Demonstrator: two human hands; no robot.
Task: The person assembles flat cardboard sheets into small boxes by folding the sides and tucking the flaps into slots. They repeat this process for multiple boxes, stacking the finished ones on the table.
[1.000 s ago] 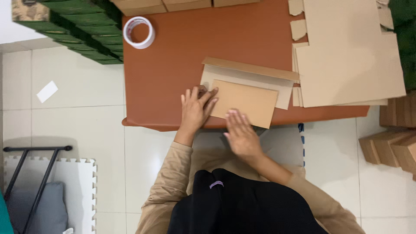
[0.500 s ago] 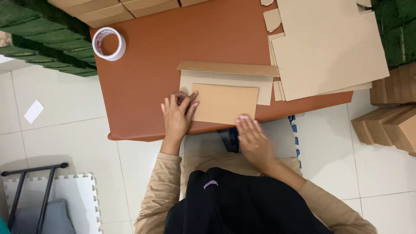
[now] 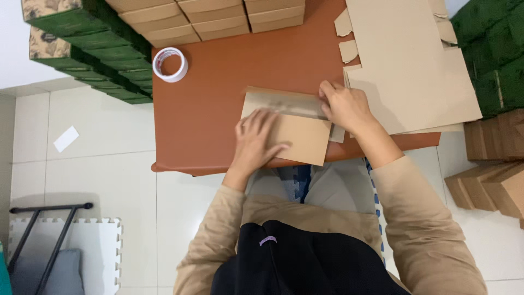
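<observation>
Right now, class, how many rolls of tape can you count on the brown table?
1. The single roll of tape lies flat near the table's far left corner, apart from both hands. Others may be hidden beyond the picture's edge.

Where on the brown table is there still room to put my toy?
Bare table lies between the tape roll, the folded cardboard piece and the boxes at the far edge. The right side is crowded with flat cardboard sheets.
</observation>
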